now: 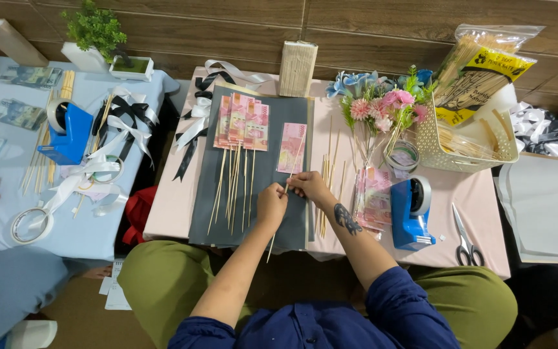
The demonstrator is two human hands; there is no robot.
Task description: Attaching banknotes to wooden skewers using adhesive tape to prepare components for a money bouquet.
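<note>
Two hands, left hand and right hand, each grip pinching wooden skewer under pink banknote.

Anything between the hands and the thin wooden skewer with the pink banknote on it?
Nothing visible. Both the left hand and the right hand already pinch the thin wooden skewer over the dark grey paper sheet. Its pink banknote lies apart from the fanned pink banknotes on skewers to the left.

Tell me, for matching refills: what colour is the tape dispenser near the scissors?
Blue tape dispenser, clearest in the head view.
</note>
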